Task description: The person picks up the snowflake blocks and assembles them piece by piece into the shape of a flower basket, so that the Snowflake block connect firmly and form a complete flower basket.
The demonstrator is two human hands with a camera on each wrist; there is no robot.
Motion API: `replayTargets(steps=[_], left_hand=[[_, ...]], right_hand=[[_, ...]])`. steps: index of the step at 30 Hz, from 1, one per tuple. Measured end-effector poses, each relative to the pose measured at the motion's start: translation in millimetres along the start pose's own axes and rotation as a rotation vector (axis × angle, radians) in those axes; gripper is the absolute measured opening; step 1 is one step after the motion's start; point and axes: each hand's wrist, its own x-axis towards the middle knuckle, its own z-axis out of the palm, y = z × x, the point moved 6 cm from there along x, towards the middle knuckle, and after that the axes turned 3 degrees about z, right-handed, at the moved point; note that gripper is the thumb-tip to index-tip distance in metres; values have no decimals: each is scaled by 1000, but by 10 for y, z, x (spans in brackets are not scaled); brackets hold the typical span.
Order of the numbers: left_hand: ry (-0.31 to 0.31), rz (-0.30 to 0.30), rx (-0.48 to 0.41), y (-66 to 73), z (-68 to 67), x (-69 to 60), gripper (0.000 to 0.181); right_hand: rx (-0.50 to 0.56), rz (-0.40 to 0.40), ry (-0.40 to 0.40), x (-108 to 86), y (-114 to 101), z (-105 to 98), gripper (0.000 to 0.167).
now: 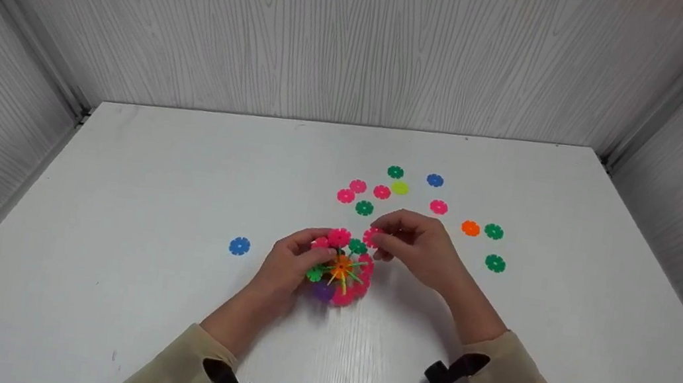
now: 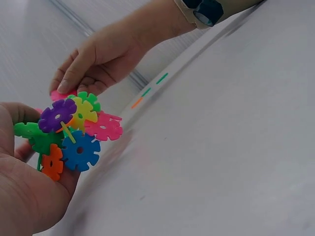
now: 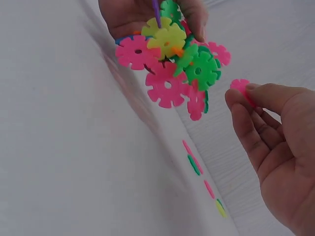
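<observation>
A cluster of interlocked notched plastic discs (image 1: 341,267) in pink, green, orange, yellow, blue and purple is held up by my left hand (image 1: 289,268), whose thumb and fingers grip its left side. Between thumb and index finger, my right hand (image 1: 423,250) pinches a single pink notched disc (image 3: 240,86). In the right wrist view that disc stands apart from the cluster, beside its green and pink pieces. The left wrist view shows a purple disc (image 2: 57,116) and a blue disc (image 2: 80,151) on the cluster's near side. My left palm hides part of the cluster.
Several loose discs lie flat on the white table (image 1: 134,189) beyond my hands, among them a yellow disc (image 1: 400,188), an orange disc (image 1: 470,228) and a green disc (image 1: 495,263). A lone blue disc (image 1: 239,246) lies left of my left hand. Panels surround the table's back and sides.
</observation>
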Motion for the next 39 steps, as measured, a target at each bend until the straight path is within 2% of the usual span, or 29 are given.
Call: replayTargets(steps=[3,7,14,20,28,39], left_hand=[[-7,0,-11,12,5,-13,41],[-18,-1,-33,27,18,-23,42],[-108,22,0,44,80,-18,46],[-77,40,23,67,53,-14,43],[-47,62,60,58,35,-10,44],[-4,86,127,54,23,-19,43]], right_hand=[[27,-47,-22,0,-44,94,17],[64,-60,-29,7,-56,162,17],[72,-75,-30,16,-102,234,19],[32,-108,4,5,-160,215,20],[-126,-143,49,-19,-168,167,20],[-183,-178,52,-24,-180,228,21]])
